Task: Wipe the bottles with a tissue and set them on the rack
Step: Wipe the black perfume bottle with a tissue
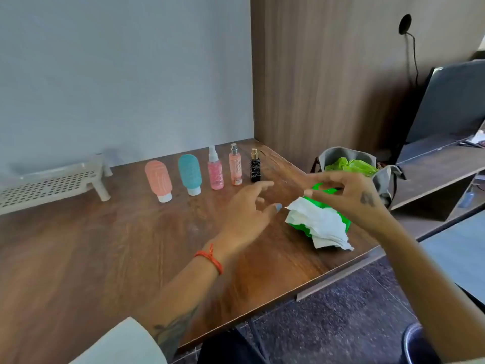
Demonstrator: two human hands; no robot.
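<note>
Several bottles stand in a row on the wooden table (pixel 78 253): a salmon squeeze bottle (pixel 158 179), a teal squeeze bottle (pixel 189 173), a pink spray bottle (pixel 215 169), a slim peach spray bottle (pixel 235 165) and a small black perfume bottle (pixel 255 166). A white perforated rack (pixel 49 183) sits at the far left. A green tissue pack (pixel 324 191) lies near the right edge with white tissues (pixel 319 223) spilling out. My right hand (pixel 351 195) hovers over the pack, fingers pinched at its top. My left hand (pixel 249 208) is open just left of the tissues, holding nothing.
A grey bag (pixel 383 177) with a green plastic bag (pixel 350 165) inside sits beyond the table's right edge. A dark monitor (pixel 451 101) leans on a lower shelf at the right. A wood-panel wall rises behind the bottles.
</note>
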